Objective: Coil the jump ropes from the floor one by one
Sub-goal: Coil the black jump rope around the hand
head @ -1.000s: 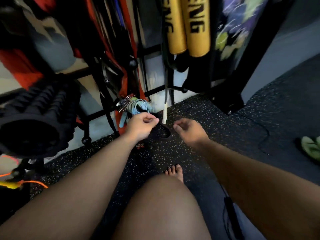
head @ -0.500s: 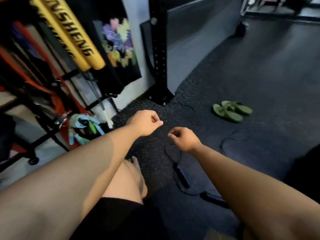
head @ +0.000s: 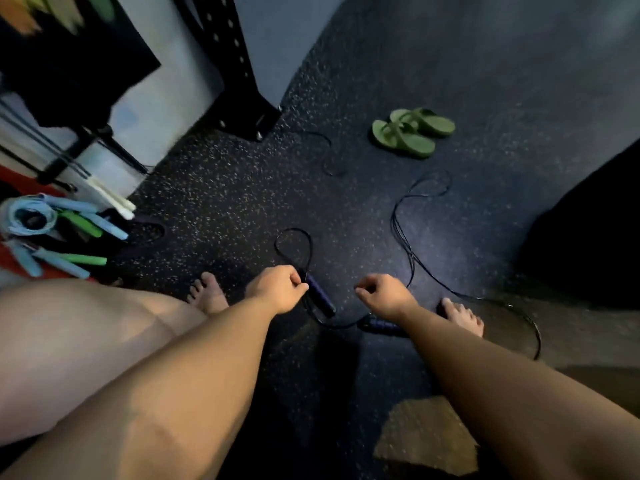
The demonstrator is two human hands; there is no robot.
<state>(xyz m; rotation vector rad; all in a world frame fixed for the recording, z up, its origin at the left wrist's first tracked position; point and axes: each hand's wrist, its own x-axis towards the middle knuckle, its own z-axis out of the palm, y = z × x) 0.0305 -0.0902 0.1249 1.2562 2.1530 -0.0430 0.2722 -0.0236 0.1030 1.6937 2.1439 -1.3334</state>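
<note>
Black jump rope [head: 322,299] lies uncoiled on speckled rubber floor [head: 363,81], directly ahead between two bare feet. Its cord makes a small loop beyond the left hand [head: 277,289] and a long slack run out to the right, past the right foot. Left hand: fingers curled, tips at the cord where it joins one dark handle; cannot tell if it actually grips. Right hand [head: 384,296]: fingers curled in, nothing seen in it, just above the second handle [head: 381,328]. Green sandals [head: 412,133] farther out. Blue and green coiled ropes [head: 52,223] piled at left.
</note>
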